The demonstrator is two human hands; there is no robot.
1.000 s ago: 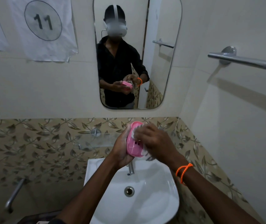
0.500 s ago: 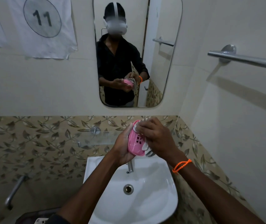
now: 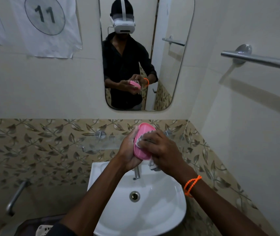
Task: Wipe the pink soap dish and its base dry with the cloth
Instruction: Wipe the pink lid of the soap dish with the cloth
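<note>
From the head view, I am holding the pink soap dish (image 3: pixel 141 147) on edge above the back edge of the sink (image 3: pixel 169 210), its long axis running upright, tilted slightly. My left hand (image 3: pixel 129 150) is cupping it from the left, fingers curled round it. My right hand (image 3: pixel 161 149), nearer the open face, is pressing the cloth (image 3: pixel 152 165) against it. The dish is looking smooth, hard, oval plastic; the cloth soft, pale, striped.
</note>
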